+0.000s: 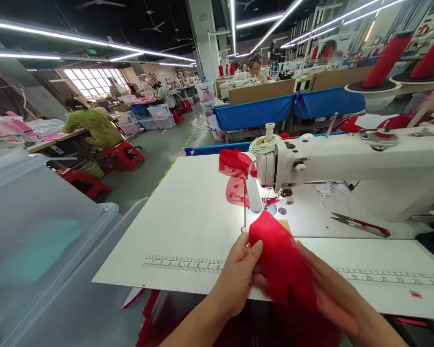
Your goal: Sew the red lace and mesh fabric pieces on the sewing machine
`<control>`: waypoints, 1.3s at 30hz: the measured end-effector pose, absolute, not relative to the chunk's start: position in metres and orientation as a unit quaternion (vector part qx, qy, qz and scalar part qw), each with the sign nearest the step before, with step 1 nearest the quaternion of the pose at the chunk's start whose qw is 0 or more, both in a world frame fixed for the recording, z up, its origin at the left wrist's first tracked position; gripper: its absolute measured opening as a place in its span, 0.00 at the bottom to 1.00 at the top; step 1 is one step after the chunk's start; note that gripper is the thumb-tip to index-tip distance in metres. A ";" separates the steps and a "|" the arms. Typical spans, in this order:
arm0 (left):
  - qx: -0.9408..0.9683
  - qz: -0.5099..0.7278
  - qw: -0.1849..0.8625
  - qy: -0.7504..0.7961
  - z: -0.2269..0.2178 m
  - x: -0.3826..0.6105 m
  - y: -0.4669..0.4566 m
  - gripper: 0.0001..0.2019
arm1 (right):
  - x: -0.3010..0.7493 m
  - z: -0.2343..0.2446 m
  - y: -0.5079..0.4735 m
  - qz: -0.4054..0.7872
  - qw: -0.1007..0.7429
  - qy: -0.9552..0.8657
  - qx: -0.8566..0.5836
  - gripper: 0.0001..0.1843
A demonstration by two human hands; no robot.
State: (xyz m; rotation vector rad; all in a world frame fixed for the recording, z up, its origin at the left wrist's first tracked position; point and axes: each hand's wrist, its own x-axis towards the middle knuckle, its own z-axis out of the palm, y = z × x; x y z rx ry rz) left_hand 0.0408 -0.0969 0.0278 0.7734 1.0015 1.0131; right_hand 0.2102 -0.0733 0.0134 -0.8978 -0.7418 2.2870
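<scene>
A piece of red fabric point(280, 255) is in front of the sewing machine point(321, 161), above the table's front edge. My left hand point(238, 272) pinches its left edge between thumb and fingers. On the other side my right hand point(329, 291), blurred by motion, has hold of the fabric, with its fingertips partly hidden behind it. The needle and presser foot point(265, 202) are just beyond the fabric's top corner. Sheer red pieces point(237, 190) lie on the table left of the machine head.
Red-handled thread snips point(361, 224) lie on the machine bed. A printed ruler point(184, 263) runs along the white tabletop point(159, 221). Translucent bins point(54, 241) stand at left. Red thread cones point(388, 60) are at upper right. A person in a green top point(94, 126) sits farther left.
</scene>
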 end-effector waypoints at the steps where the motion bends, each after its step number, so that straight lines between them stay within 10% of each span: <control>1: 0.328 0.455 0.699 0.444 0.031 0.042 -0.096 0.26 | 0.207 0.014 -0.070 0.888 0.268 -0.235 -0.289 0.31; 8: 0.366 0.440 0.685 0.450 0.034 0.032 -0.100 0.27 | 0.195 0.009 -0.055 0.865 0.327 -0.258 -0.279 0.26; 21: 0.475 0.452 0.587 0.474 0.019 0.031 -0.109 0.21 | 0.228 -0.007 -0.053 0.205 0.383 -0.672 -0.600 0.18; 39: 0.636 0.402 0.491 0.440 -0.013 0.076 -0.119 0.24 | 0.218 0.000 -0.062 0.454 0.363 -0.584 -0.566 0.27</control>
